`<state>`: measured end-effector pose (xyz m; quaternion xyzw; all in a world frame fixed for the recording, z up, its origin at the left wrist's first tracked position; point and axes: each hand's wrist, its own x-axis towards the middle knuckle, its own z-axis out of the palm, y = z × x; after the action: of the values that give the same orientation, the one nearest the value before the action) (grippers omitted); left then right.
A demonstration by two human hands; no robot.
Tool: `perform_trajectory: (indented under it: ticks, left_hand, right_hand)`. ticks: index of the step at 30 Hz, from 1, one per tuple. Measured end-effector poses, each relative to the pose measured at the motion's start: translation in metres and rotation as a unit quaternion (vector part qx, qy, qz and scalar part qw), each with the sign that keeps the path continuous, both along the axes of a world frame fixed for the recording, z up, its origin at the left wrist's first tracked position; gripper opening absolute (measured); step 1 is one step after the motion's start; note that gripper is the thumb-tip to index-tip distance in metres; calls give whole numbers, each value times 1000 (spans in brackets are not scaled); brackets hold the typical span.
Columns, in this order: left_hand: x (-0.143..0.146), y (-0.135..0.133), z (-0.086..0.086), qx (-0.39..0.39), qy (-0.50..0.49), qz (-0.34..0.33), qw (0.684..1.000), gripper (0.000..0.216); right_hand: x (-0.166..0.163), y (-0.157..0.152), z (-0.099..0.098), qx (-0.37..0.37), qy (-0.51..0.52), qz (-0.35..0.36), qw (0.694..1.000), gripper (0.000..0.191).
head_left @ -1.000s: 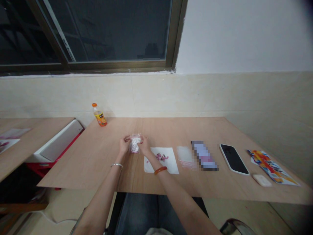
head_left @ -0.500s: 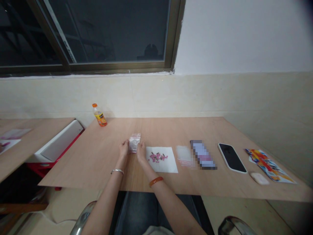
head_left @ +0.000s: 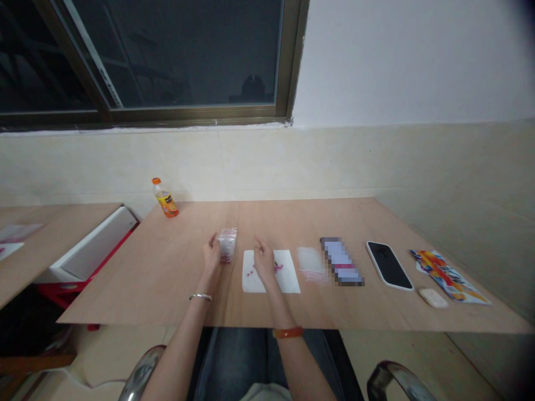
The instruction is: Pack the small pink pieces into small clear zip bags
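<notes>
My left hand (head_left: 212,253) holds a small clear plastic bag (head_left: 228,243) with pink bits inside, upright just above the wooden table (head_left: 175,278). My right hand (head_left: 264,260) hovers over a white sheet of paper (head_left: 288,275) to the right of the bag, fingers bent down toward small pink pieces (head_left: 279,268) scattered on the sheet. Whether its fingertips pinch a piece is hidden. A silver bangle sits on my left wrist and an orange bangle on my right.
Right of the paper lie a stack of clear bags (head_left: 311,260), a blurred card (head_left: 341,269), a black phone (head_left: 389,265), a small white case (head_left: 433,297) and a colourful leaflet (head_left: 448,275). An orange drink bottle (head_left: 165,198) stands at the back left. A white and red box (head_left: 90,248) sits left.
My right hand has let go of the bag and moved right, over the white sheet. My left hand still holds the bag, slightly lower and further left.
</notes>
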<state>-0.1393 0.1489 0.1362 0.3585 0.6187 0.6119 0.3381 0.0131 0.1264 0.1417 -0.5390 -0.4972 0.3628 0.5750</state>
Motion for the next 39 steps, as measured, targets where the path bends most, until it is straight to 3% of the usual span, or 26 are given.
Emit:
perform_trajectory:
  ticks: [5,8,11,15,19,24,29,39]
  left_hand:
    - [53,-20,4,51,59,-67,995,26]
    - [105,-38,0,96,199,-217,951,28]
    - [156,-50,-9,104,316,-344,878,35]
    - [197,-55,-23,105,341,-391,849,39]
    - [209,-56,-35,91,352,-391,845,44]
    - [213,-56,-40,61,338,-369,863,41]
    - [216,-53,-38,54,294,-366,881,37]
    - [220,-59,-26,65,178,-376,907,35]
  right_hand:
    - [103,-21,-21,28,-160,-84,983,43]
    - [150,-33,-39,-23,-224,-127,966,49]
    - [174,-42,-53,-55,-242,-131,960,54]
    - [181,-48,-63,-49,-226,-132,964,56]
    - [183,-49,-67,-51,-165,-139,975,56]
    - [185,-47,-65,-25,-83,-165,982,50]
    - [185,-47,-58,15,-16,-184,983,46]
    - [186,-54,-34,29,-25,-188,981,42]
